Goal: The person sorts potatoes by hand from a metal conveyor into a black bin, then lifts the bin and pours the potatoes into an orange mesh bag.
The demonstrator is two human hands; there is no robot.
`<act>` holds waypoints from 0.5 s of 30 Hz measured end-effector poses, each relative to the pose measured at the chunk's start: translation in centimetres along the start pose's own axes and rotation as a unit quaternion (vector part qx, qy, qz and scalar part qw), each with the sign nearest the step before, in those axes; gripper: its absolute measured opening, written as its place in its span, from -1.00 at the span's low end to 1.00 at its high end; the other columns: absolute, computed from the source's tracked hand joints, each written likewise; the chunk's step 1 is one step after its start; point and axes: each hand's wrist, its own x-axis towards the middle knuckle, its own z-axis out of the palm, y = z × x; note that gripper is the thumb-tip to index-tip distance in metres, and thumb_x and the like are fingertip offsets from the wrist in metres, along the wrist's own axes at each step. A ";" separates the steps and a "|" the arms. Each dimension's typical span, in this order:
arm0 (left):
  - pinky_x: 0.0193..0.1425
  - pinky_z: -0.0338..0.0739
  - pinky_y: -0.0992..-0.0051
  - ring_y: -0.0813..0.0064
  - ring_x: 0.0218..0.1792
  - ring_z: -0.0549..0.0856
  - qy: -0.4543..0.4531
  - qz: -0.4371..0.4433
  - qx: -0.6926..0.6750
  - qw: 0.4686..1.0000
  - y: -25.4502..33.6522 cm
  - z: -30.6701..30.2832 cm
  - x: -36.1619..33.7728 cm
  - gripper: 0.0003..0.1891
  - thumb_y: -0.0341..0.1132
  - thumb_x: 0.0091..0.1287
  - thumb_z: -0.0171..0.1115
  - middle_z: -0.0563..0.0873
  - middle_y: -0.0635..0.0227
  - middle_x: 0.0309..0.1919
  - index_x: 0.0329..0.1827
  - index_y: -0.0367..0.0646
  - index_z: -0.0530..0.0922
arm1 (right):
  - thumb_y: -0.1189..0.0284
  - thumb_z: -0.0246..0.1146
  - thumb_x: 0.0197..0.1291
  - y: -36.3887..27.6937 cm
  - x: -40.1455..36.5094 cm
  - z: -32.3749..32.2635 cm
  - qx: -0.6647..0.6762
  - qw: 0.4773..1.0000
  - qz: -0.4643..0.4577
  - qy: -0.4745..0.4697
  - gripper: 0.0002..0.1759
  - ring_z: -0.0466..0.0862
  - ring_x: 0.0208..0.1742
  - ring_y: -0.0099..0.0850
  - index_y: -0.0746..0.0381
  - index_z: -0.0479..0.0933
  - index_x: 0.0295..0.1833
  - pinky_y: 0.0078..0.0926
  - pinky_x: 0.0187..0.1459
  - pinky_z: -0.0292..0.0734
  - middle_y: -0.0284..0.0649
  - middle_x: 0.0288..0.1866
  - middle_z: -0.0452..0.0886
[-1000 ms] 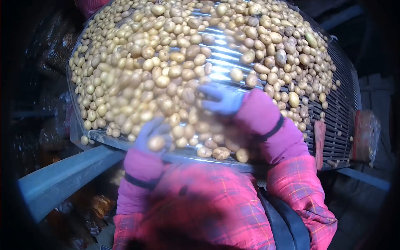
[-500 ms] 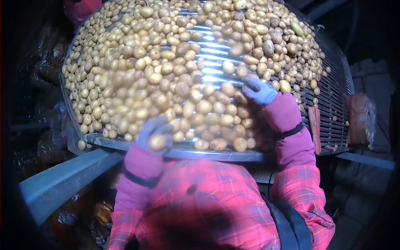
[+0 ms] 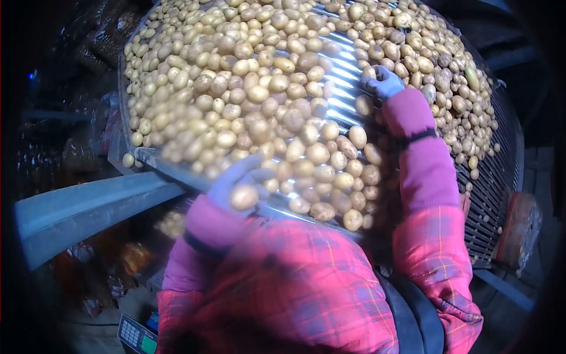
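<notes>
Many pale potatoes (image 3: 257, 93) lie heaped over a slatted metal sorting table (image 3: 342, 82). At the near edge, my left hand (image 3: 231, 180), in a light bluish glove, is closed around one potato (image 3: 243, 197), which shows at its palm side. Farther out, my right hand (image 3: 386, 84), gloved alike, reaches to the edge of the right-hand pile. Its fingers curl round a potato (image 3: 369, 72) there. Another potato (image 3: 364, 105) rests on the slats just below that hand. Some of the left side of the view is blurred.
A blue-grey metal beam (image 3: 94, 206) runs out from the table's near left corner. At lower left is a device with a keypad and a green display (image 3: 138, 336). A red wrapped bundle (image 3: 517, 227) stands beyond the dark slats (image 3: 492, 194) at right.
My right hand has moved away from me, up to the right-hand pile, and its fingers have closed on a potato. My left hand still holds its potato. The whole view has shifted and turned.
</notes>
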 end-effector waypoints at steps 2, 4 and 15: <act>-0.30 0.48 0.54 0.46 -0.27 0.57 0.003 -0.084 -0.051 0.995 -0.9 -0.5 1.1 -0.46 -0.20 0.35 0.07 0.40 0.08 0.23 0.39 0.03 0.21 | 0.22 0.27 0.17 -5.0 -5.2 0.5 0.181 0.976 -0.076 -0.095 -0.58 0.55 -0.28 -0.60 0.24 0.49 0.05 -0.61 -0.27 0.49 -0.33 -0.22 0.59; -0.33 0.48 0.52 0.44 -0.29 0.58 0.000 -0.173 -0.100 0.980 -1.0 -0.5 1.7 -0.45 -0.04 0.38 0.01 0.37 0.08 0.26 0.40 0.07 0.20 | 0.17 0.21 0.23 -9.5 -11.5 -0.4 0.282 0.910 -0.132 -0.274 -0.57 0.57 -0.23 -0.57 0.30 0.50 0.01 -0.58 -0.12 0.51 -0.28 -0.22 0.61; -0.30 0.53 0.41 0.32 -0.32 0.58 0.017 -0.143 -0.057 0.988 -3.3 0.9 2.7 -0.41 0.08 0.36 -0.05 0.51 0.08 0.12 0.38 0.02 0.23 | 0.18 0.01 0.21 -3.8 -16.1 -0.1 -0.149 0.982 -0.102 -0.062 -0.59 0.56 0.05 -0.13 0.05 0.48 0.13 -0.28 0.08 0.43 -0.04 0.04 0.56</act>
